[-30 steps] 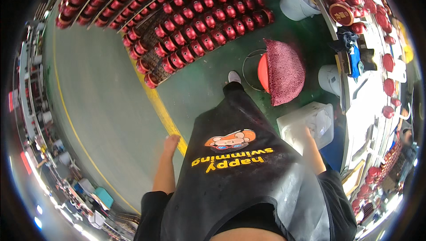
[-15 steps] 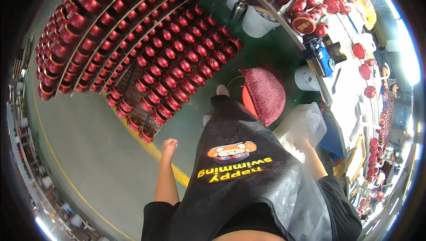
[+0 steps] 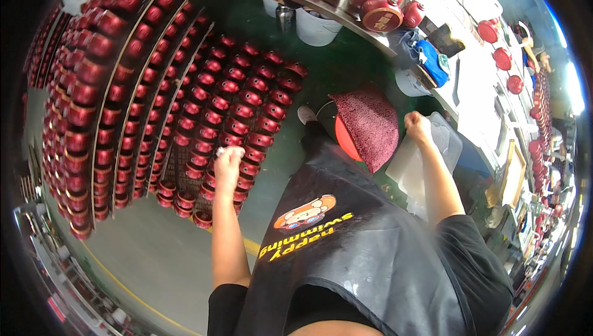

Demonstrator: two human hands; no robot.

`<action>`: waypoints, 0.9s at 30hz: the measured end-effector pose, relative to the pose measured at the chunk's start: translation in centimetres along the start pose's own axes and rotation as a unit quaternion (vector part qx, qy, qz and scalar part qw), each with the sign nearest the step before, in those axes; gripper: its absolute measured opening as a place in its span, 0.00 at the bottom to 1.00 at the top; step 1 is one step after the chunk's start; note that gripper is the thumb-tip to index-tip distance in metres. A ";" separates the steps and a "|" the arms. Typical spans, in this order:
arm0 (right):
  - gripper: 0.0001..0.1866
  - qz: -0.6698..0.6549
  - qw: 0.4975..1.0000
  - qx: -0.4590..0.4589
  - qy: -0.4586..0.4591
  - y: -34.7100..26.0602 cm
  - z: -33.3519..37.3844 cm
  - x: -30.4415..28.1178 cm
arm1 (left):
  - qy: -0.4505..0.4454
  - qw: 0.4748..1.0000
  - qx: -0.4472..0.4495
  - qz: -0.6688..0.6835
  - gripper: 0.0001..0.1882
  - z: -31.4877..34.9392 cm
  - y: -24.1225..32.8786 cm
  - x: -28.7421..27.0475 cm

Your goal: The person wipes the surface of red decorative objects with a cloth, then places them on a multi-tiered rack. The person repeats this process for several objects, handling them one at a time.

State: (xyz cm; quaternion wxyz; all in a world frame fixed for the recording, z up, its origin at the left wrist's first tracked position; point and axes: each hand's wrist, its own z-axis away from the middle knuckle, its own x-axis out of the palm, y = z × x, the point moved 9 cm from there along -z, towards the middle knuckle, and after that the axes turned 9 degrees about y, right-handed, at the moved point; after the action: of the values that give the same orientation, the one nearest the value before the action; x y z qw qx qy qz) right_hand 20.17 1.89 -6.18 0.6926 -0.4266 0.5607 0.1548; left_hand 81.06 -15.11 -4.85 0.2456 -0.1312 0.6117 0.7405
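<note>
Head view shows your black apron [image 3: 383,255] nearest, with both forearms reaching past it. Your left hand [image 3: 229,164] has its fingers bent inward, and a white bit [image 3: 221,150] is at their tips; I cannot tell whether you grip it or wear it. Your right hand [image 3: 419,127] is curled into a loose fist, with nothing seen in it, just beside the clear plastic tub [image 3: 448,141] in the picture. Ahead of you, a pink cushion [image 3: 374,123] covers part of a red stool [image 3: 346,140]. Red pots [image 3: 236,127] stand in close rows behind your left hand; whether you touch them, I cannot tell. Farther are a white bucket [image 3: 316,32] and the bench [image 3: 469,89].

A wide swing of your left arm could, I think, knock a pot, because they stand so tightly. Your foot might also catch the stool, since your shoe [image 3: 305,114] is near it.
</note>
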 end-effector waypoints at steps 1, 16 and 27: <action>0.13 -0.050 0.998 0.023 0.004 -0.5 -2.3 -1.2 | 0.011 1.000 0.022 0.016 0.11 -3.4 2.8 0.2; 0.32 0.283 0.955 -0.056 0.062 -8.2 -22.5 -1.1 | 0.108 0.950 0.291 -0.026 0.30 -50.4 37.0 18.1; 0.12 -0.242 0.968 0.049 0.047 -3.1 -22.4 -4.5 | 0.150 0.891 0.428 -0.026 0.17 -51.8 36.7 21.4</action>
State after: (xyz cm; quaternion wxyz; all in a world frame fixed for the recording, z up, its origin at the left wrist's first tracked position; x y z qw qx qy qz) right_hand 6.40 -15.87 -0.94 0.7023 -0.5219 0.4796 -0.0657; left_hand 38.30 -65.88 4.17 0.2019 -0.1388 0.8954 0.3717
